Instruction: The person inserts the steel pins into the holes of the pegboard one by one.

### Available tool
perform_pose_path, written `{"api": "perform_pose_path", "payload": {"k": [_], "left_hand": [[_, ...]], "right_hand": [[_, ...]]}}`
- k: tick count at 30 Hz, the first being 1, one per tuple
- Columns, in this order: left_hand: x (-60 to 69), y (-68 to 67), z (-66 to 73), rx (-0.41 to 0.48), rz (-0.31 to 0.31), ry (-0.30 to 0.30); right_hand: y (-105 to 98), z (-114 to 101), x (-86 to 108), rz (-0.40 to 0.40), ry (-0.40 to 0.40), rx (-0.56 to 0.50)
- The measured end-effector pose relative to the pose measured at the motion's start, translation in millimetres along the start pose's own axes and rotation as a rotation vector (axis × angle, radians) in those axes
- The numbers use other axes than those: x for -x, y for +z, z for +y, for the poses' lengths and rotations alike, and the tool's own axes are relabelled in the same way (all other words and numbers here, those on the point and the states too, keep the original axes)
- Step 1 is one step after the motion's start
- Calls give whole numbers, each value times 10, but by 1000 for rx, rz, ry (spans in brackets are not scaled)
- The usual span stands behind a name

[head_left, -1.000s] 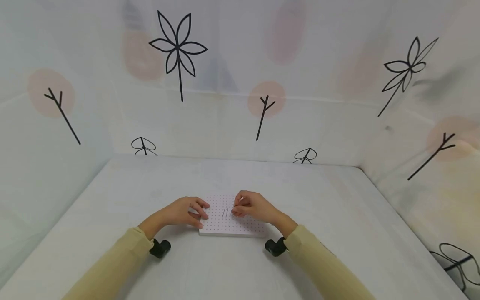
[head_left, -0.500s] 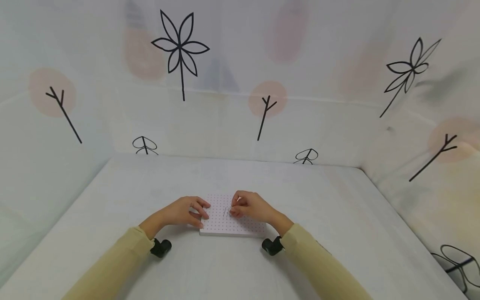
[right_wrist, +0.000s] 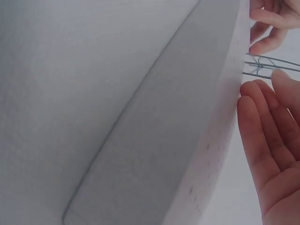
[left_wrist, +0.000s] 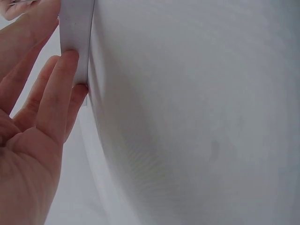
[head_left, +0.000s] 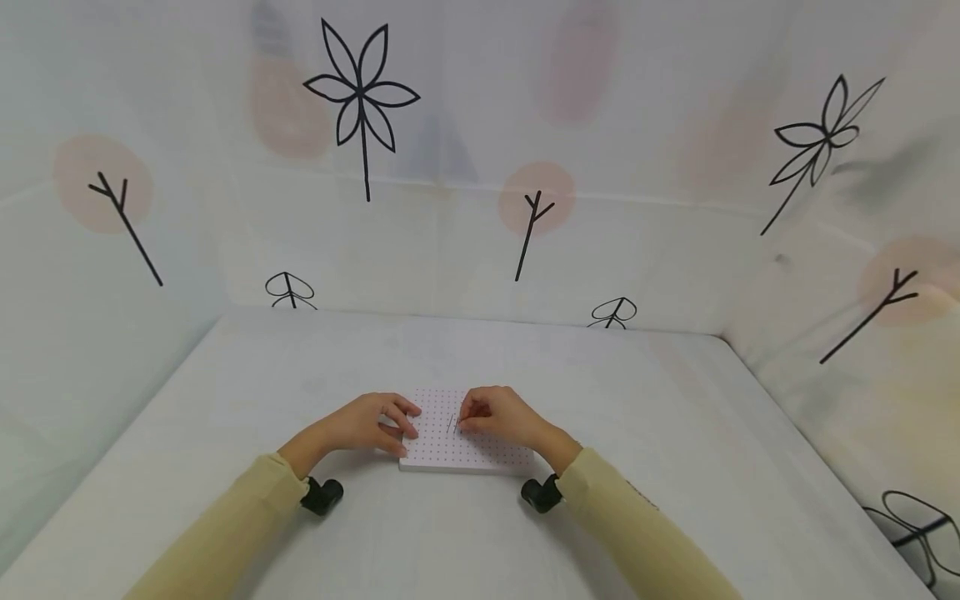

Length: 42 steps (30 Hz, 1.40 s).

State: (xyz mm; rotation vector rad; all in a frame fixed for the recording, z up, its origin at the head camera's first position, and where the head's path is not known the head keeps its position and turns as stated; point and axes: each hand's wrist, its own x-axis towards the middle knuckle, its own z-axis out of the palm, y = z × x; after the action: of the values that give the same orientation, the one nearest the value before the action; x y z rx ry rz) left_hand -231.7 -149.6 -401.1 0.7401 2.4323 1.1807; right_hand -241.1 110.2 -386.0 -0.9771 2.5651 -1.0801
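Observation:
A flat board (head_left: 436, 452) with a pinkish dotted top lies on the table; its pale side shows in the left wrist view (left_wrist: 76, 30). Several thin metal pins (head_left: 450, 423) stand up from its middle, seen side-on in the right wrist view (right_wrist: 257, 63). My left hand (head_left: 366, 422) touches the board's left edge with spread, slightly bent fingers, also seen in the left wrist view (left_wrist: 42, 112). Over the board, my right hand (head_left: 506, 417) pinches a thin pin beside the standing ones; its thumb is against the pin in the right wrist view (right_wrist: 276, 145).
A white cloth covers the table (head_left: 480, 542). Behind and at both sides hang pale cloth walls (head_left: 450, 242) printed with line-drawn flowers and twigs. Small black cameras sit at the left wrist (head_left: 322, 497) and right wrist (head_left: 542, 493).
My right hand has shifted a little left, closer to the standing pins, and its raised fingers have come slightly lower. My left hand has stayed at the board's edge.

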Motion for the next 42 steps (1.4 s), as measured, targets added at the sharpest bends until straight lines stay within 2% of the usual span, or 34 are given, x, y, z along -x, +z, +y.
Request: {"api": "perform_pose_path", "payload": {"k": [6, 12, 27, 42], "left_hand": [[2, -6, 14, 4, -1, -4], [2, -5, 17, 1, 5, -12], [-3, -6, -7, 25, 7, -20], [-7, -5, -1, 21, 10, -23]], "right_hand": [[-32, 0, 39, -2, 3, 18], [-65, 27, 107, 9, 41, 28], [-147, 160, 311, 35, 53, -25], [-250, 247, 496, 77, 114, -5]]}}
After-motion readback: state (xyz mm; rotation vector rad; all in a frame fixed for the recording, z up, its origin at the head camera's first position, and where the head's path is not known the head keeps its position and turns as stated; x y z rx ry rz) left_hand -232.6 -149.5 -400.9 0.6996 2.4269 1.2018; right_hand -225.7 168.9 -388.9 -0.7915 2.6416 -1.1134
